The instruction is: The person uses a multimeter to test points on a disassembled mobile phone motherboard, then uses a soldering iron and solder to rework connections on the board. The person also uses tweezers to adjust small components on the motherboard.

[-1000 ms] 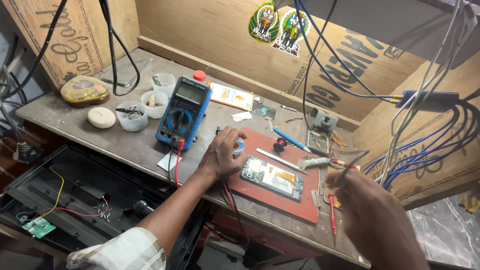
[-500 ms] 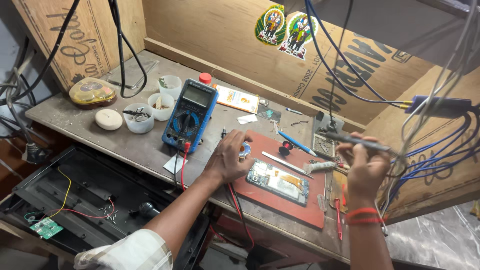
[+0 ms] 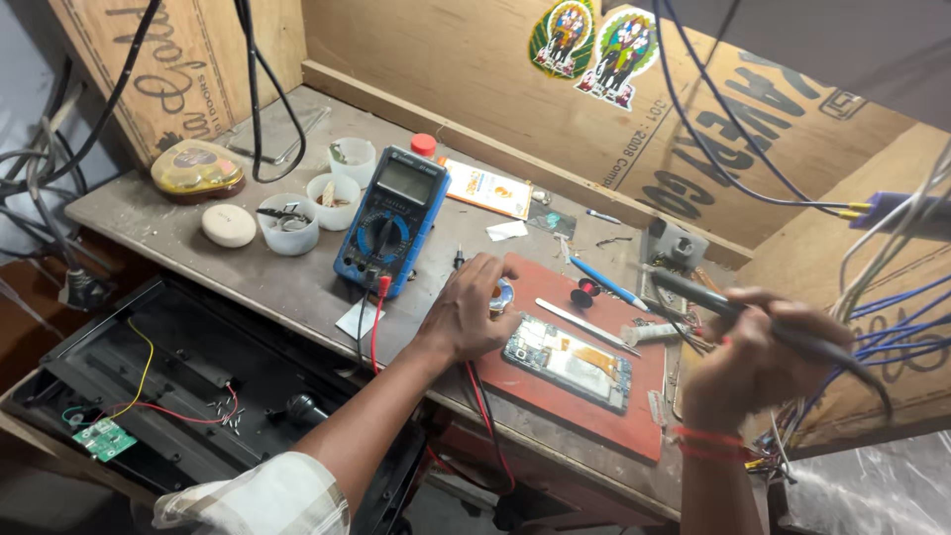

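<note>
My left hand rests palm down on the left edge of a red work mat, its fingers over a small round tin. Right beside it on the mat lies an opened phone with its circuit board showing. My right hand is raised to the right of the mat and grips a black soldering iron with its cord trailing off to the right. A blue multimeter stands to the left, with its red and black leads running under my left arm.
Three small plastic cups with parts, a white round puck and a domed yellow tin sit at the bench's left. A blue pen, metal tweezers and a black knob lie on the mat. Cables hang overhead and at right. An open black device lies below.
My right hand has come up from low at the right edge, taken the soldering iron and now holds it raised beside the mat. My left hand has stayed on the mat's edge.
</note>
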`<state>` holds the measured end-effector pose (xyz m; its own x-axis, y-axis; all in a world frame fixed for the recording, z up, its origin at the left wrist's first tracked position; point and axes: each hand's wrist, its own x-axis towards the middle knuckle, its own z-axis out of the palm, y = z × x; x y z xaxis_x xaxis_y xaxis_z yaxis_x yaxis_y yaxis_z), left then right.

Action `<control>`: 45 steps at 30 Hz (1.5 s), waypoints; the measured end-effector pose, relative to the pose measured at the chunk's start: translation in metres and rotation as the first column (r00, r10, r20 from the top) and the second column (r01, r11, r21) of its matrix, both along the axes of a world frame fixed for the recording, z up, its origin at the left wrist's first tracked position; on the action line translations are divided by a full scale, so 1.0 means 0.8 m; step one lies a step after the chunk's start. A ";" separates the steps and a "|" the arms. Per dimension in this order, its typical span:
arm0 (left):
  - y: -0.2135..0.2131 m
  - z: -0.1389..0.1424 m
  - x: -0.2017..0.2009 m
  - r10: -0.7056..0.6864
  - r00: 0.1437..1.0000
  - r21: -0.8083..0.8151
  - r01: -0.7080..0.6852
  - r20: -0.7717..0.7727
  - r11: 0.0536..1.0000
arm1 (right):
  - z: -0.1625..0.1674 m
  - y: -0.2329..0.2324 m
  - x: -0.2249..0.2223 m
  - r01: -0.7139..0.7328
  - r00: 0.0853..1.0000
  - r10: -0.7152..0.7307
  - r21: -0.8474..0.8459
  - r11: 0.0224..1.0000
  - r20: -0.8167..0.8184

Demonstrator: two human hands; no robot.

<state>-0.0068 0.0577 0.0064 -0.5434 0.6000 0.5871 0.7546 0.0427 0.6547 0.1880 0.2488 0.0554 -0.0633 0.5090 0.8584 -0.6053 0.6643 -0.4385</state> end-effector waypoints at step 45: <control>0.003 -0.007 0.002 0.009 1.000 -0.002 -0.009 -0.027 1.000 | -0.007 0.131 -0.089 0.341 0.892 -0.221 -0.268 0.901 0.394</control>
